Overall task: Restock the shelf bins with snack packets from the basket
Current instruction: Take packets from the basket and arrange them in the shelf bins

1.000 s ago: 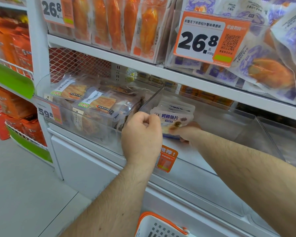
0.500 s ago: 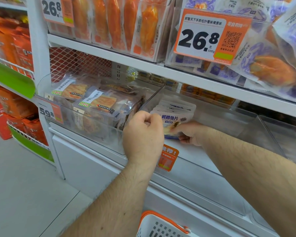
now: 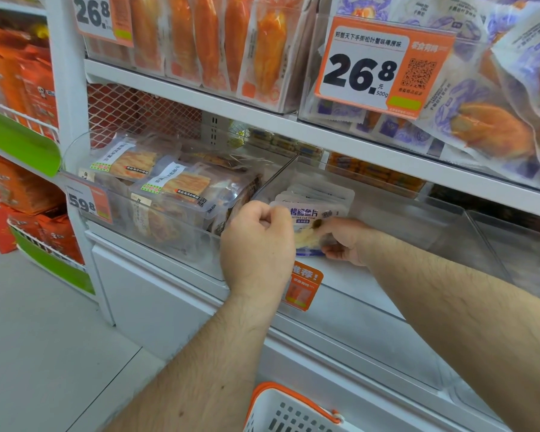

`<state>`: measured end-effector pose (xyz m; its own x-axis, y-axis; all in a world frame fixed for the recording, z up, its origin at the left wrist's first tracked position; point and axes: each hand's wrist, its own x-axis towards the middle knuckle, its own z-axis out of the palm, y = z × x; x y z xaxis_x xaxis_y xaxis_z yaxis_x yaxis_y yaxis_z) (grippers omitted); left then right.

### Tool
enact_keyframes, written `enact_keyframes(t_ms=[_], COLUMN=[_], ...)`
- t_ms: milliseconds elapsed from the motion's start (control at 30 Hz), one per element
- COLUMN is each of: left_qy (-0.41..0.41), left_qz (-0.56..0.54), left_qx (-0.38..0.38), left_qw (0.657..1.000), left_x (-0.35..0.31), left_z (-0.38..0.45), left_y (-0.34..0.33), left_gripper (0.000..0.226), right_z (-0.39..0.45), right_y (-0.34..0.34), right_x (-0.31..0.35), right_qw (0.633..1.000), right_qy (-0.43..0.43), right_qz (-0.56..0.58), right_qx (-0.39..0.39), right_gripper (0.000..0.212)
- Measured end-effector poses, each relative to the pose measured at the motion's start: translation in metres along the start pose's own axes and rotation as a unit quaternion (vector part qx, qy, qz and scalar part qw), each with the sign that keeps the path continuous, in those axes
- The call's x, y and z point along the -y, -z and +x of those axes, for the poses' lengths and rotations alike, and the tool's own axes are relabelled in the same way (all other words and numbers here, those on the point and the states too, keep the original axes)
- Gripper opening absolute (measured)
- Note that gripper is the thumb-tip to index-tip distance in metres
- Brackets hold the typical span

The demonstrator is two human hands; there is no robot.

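Observation:
A row of white and purple grilled-fish snack packets [image 3: 317, 210] stands upright at the front left of a clear shelf bin [image 3: 412, 232]. My left hand [image 3: 258, 247] pinches the top left edge of the front packet with curled fingers. My right hand [image 3: 345, 241] reaches into the bin from the right and grips the same packets at their lower right side. The white basket [image 3: 290, 413] with an orange rim shows at the bottom edge, below my arms; its contents are hidden.
The neighbouring left bin [image 3: 156, 219] holds clear packets of dried fish behind a 59.8 price tag. The upper shelf [image 3: 293, 126] carries orange and purple packets and a 26.8 tag [image 3: 378, 67]. An orange label [image 3: 304, 286] hangs on the bin front. Orange boxes fill the left rack.
Both hands stay on the packets in the bin. My right hand has slid slightly down and outward along the front packet. The view has shifted a little.

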<state>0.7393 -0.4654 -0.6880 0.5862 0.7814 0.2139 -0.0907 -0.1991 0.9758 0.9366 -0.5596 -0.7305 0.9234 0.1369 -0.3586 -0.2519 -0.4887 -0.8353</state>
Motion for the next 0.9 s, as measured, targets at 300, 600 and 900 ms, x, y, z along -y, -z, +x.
enact_keyframes(t_ms=[300, 600, 900], left_qy=[0.001, -0.006, -0.004], left_qz=[0.006, 0.016, 0.01], left_qx=[-0.007, -0.001, 0.009], left_qw=[1.0, 1.0, 1.0], left_x=[0.0, 0.0, 0.0], left_z=[0.0, 0.0, -0.001], left_y=[0.0, 0.0, -0.003], left_gripper=[0.036, 0.034, 0.033], right_z=[-0.003, -0.007, 0.002], right_y=[-0.002, -0.002, -0.021], right_x=[-0.008, -0.012, -0.007], right_qw=[1.0, 0.992, 0.956], right_qy=[0.007, 0.015, 0.103], right_qz=[-0.016, -0.124, -0.252], right_qx=[0.023, 0.024, -0.112], right_gripper=[0.021, 0.023, 0.084])
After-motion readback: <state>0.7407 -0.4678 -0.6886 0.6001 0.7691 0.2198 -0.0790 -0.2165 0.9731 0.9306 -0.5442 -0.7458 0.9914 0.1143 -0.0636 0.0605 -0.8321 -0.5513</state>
